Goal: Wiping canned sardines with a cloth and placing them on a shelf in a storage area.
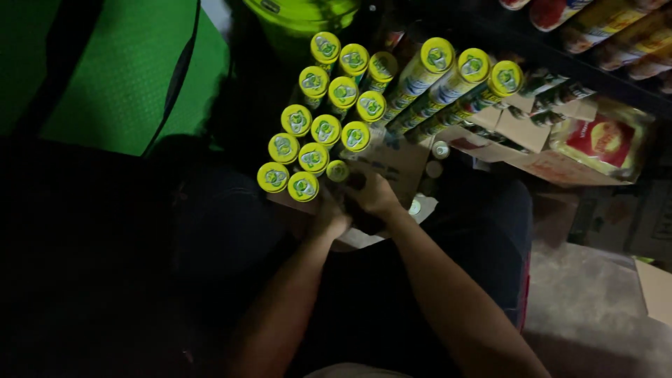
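Several tall cans with yellow lids (326, 130) stand packed together in an open cardboard box (396, 166) on my lap. My right hand (376, 193) grips one yellow-lidded can (338, 171) at the near edge of the group. Beside it, my left hand (329, 218) is pressed against the box's near side below the cans; what its fingers hold is hidden in the dark. Three more cans (470, 66) lean at the box's far right.
A green padded surface (119, 77) lies at the upper left. A lime-green bucket (301, 14) stands at the top. On the right sit a red and yellow packet (603, 143), cardboard flaps (521, 129) and shelved packages (616, 28). Grey floor (588, 294) shows at lower right.
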